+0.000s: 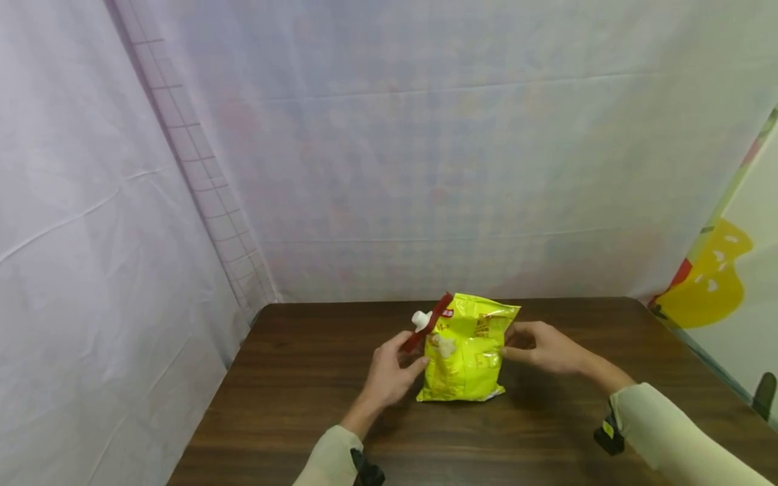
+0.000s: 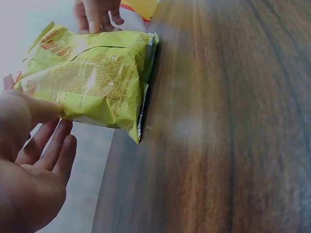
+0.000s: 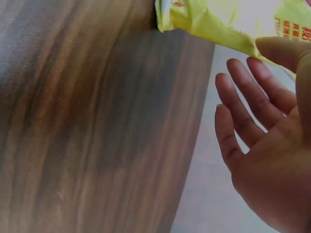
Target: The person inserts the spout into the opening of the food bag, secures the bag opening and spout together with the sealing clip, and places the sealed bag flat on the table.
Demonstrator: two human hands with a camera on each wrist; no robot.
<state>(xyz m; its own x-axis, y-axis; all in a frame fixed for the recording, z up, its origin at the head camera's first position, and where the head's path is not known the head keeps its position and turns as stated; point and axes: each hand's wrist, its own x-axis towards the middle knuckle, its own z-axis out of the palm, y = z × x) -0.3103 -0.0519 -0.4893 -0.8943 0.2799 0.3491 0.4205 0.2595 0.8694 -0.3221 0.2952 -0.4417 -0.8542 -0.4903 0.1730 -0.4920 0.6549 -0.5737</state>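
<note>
A bright yellow snack bag (image 1: 464, 358) stands upright on the brown wooden table. Along its upper left side runs a red sealing clip (image 1: 430, 324) with a white capped spout (image 1: 421, 320). My left hand (image 1: 389, 371) holds the bag's left side just below the clip, thumb in front and fingers behind. On the opposite side, my right hand (image 1: 543, 347) pinches the bag's edge between thumb and fingers. The right wrist view shows that thumb (image 3: 279, 51) against the yellow wrapper (image 3: 218, 22), the other fingers spread loosely. Printed text covers the bag's face (image 2: 92, 77) in the left wrist view.
The dark wood tabletop (image 1: 292, 391) reaches back to a pale patterned curtain (image 1: 456, 169). Another white curtain (image 1: 91, 270) hangs at the left. At the right, a wall panel carries a yellow and red print (image 1: 708, 290).
</note>
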